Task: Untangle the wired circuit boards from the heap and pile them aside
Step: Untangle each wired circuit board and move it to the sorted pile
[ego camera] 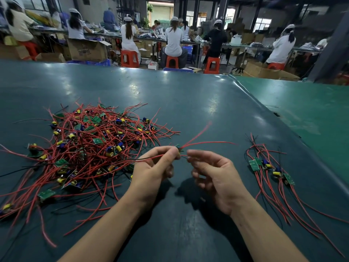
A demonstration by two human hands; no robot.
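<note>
Pinching one wired circuit board [178, 148] in left hand [151, 171]; right hand [213, 178] loosely curled, holding nothing, nearing trailing red wires beside the grip; best drawn out gently.

One heap of wired boards [88, 148], about four boards [270, 171] piled aside, two hands, four orange stools [130, 58].

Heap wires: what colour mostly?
Mostly red, with a few black, on the heap; the head view shows it best.
</note>
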